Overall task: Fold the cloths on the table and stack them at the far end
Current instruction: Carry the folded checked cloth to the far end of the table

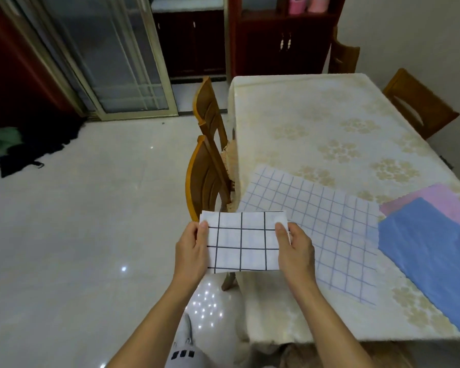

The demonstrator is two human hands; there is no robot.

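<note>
While both hands grip one folded cloth (pixel 243 241), three cloths lie flat.

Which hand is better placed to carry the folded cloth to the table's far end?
Probably the right hand: it grips the folded cloth on the table side; the left hand is over the floor.

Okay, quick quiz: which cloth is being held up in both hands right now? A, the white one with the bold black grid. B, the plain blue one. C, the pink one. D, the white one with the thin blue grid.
A: the left hand and right hand each pinch a side of the folded black-grid cloth, held off the table's edge, while the other three lie flat on the table.
</note>
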